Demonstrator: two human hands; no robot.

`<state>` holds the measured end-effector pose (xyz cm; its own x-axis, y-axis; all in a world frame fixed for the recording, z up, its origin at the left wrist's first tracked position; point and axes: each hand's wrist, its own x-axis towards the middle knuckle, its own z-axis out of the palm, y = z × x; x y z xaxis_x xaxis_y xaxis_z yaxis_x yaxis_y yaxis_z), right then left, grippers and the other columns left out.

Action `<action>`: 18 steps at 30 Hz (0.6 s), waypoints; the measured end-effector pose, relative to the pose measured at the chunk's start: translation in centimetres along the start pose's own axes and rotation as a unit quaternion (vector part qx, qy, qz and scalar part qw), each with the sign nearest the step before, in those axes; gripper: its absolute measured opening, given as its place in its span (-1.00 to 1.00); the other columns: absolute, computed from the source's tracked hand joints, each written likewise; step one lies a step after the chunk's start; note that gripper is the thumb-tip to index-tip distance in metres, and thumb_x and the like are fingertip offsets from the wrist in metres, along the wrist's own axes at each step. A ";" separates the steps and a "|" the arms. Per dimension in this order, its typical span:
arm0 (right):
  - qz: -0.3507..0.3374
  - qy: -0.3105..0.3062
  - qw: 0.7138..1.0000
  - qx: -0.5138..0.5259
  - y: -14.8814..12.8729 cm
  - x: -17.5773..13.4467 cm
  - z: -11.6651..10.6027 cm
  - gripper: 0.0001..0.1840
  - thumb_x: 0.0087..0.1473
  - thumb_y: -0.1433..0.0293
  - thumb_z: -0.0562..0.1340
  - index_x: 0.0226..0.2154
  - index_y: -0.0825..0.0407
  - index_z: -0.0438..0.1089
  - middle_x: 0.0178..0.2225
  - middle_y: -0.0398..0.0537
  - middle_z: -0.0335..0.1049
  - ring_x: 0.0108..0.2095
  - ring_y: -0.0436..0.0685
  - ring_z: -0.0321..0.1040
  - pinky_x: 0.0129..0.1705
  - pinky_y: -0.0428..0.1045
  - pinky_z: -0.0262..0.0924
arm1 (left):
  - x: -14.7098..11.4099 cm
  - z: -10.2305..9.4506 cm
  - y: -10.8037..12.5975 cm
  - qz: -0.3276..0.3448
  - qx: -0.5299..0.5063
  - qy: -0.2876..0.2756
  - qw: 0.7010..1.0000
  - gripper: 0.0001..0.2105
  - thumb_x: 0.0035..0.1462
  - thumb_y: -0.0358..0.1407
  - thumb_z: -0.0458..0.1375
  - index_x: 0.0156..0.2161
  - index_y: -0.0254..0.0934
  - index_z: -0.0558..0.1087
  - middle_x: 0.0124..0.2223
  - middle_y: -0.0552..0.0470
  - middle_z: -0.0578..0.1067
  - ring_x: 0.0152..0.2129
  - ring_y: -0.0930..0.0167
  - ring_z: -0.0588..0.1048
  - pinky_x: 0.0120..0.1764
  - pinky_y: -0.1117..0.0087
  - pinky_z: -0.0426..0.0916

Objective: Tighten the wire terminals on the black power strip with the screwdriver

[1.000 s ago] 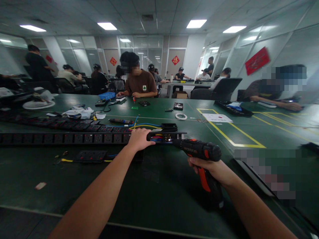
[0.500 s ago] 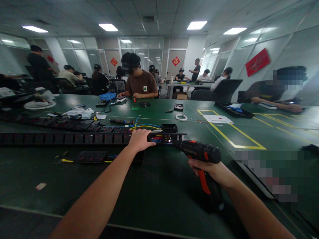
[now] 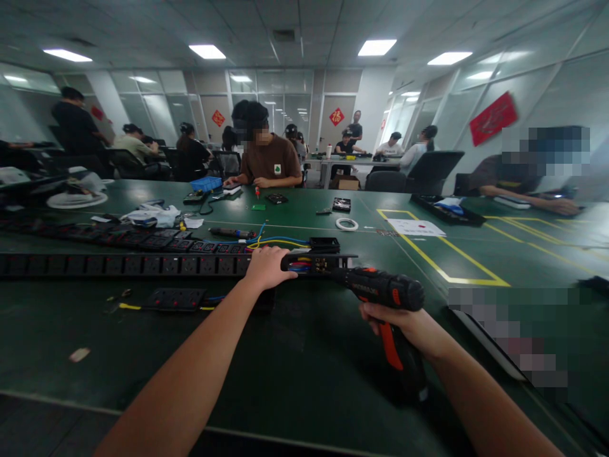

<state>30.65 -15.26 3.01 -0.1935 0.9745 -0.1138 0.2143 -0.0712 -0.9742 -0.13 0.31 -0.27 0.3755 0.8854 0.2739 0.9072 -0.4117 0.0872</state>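
Observation:
A long black power strip (image 3: 162,265) with a row of sockets lies across the green table. My left hand (image 3: 269,266) is closed around it near its right end, thumb toward me. Just right of that hand the strip's end is uncovered, with coloured wires (image 3: 299,266) and small metal terminals (image 3: 321,264) showing. My right hand (image 3: 394,320) grips a black and orange cordless drill (image 3: 385,289), which points left. The drill's nose is at the terminals; whether its bit touches a screw is too dark to tell.
Behind the strip lie more socket strips (image 3: 143,240), a screwdriver-like tool (image 3: 233,233), a black frame (image 3: 324,244) and a white ring of tape (image 3: 347,224). A short socket block (image 3: 176,298) lies in front. A co-worker (image 3: 271,152) sits across the table (image 3: 304,381).
Both hands, the drill and the strip stay almost where they were. In the background, a standing person has shifted to the left.

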 end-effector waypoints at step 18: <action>-0.006 -0.004 1.000 0.008 0.5 0.2 -0.2 -0.55 -0.02 0.02 0.47 -0.31 0.06 0.55 -0.40 -0.03 0.54 -0.43 0.16 0.41 -0.29 0.07 0.24 | 0.0 -0.2 0.1 0.005 0.001 0.000 1.000 -0.35 0.11 0.25 0.23 0.17 -0.10 0.48 0.16 -0.12 0.53 0.09 0.03 0.46 0.05 0.07 0.27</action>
<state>30.95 -15.02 2.54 -0.2042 0.9734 -0.1041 0.1959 -0.0636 -0.9786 -0.08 0.18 -0.08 0.3837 0.8817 0.2745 0.9041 -0.4192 0.0829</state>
